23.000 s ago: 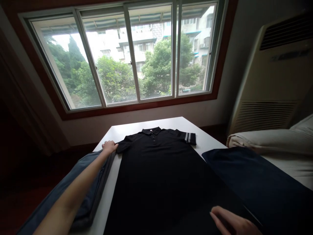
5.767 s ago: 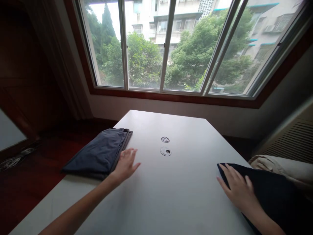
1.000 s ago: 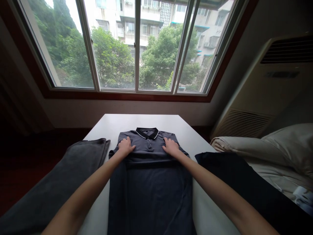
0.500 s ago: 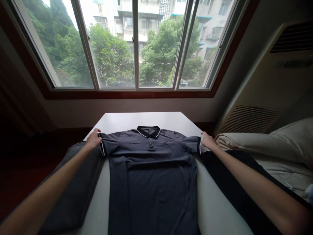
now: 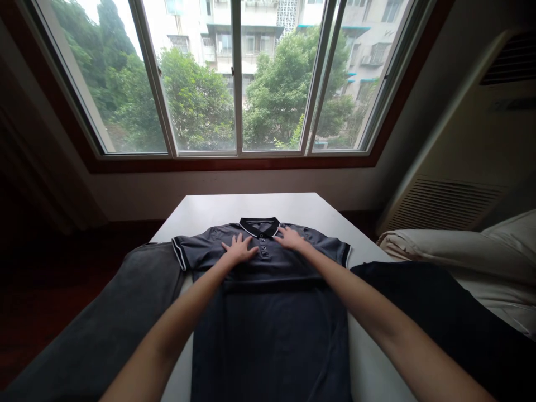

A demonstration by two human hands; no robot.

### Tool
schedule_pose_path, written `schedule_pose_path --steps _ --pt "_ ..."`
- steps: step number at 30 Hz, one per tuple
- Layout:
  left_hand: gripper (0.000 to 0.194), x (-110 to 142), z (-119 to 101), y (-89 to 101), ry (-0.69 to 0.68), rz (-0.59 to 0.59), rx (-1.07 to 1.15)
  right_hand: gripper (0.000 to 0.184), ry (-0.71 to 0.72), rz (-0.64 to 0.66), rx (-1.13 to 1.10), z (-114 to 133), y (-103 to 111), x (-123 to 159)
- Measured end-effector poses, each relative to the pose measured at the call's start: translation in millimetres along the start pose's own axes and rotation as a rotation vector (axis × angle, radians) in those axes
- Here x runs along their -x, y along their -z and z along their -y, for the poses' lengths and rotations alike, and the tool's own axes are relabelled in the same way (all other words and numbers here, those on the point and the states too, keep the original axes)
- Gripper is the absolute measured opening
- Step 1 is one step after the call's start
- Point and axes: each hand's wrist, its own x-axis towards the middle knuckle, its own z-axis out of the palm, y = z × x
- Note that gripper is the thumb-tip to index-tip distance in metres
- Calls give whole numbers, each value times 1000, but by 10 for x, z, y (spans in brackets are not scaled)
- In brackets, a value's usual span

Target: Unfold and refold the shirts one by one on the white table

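Note:
A dark grey polo shirt (image 5: 272,324) lies face up and spread out on a white table (image 5: 251,205), its black collar (image 5: 247,225) toward the window. White stripes edge the collar and both sleeve cuffs. My left hand (image 5: 239,249) rests on the chest just left of the button placket (image 5: 263,249), fingers spread. Close to the right side of the collar, my right hand (image 5: 290,238) touches the shirt with its fingers stretched out. Neither hand grips the fabric. A few creases run across the chest below the hands.
Dark grey folded cloth (image 5: 142,296) lies along the table's left side, and black cloth (image 5: 419,296) on the right. Beyond the black cloth is beige bedding (image 5: 444,245). A cream air conditioner (image 5: 456,184) stands at the right, and a wide window (image 5: 234,159) faces the table.
Both hands have let go of the sleeve cuffs and moved inward to the chest and collar. The sleeves now lie flat. The camera view has shifted slightly.

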Motion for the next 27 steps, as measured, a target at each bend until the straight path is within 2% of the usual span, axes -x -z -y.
schedule_pose_path --steps 3,6,20,24,27 --pt "70 -117 -127 -247 35 -72 -21 66 -47 -12 -22 123 -311 -64" --pt "68 -250 -107 -328 33 -125 -37 68 -53 -42 -38 58 -466 -179" --pt "71 -887 -105 -301 31 -104 -51 69 6 -27 -74 -154 -427 -824" --pt "71 -934 -106 -302 29 -115 -51 66 15 -54 -63 -160 -431 -845" --pt "68 -905 -116 -319 19 -145 -26 58 6 -145 -44 -112 -393 -741"
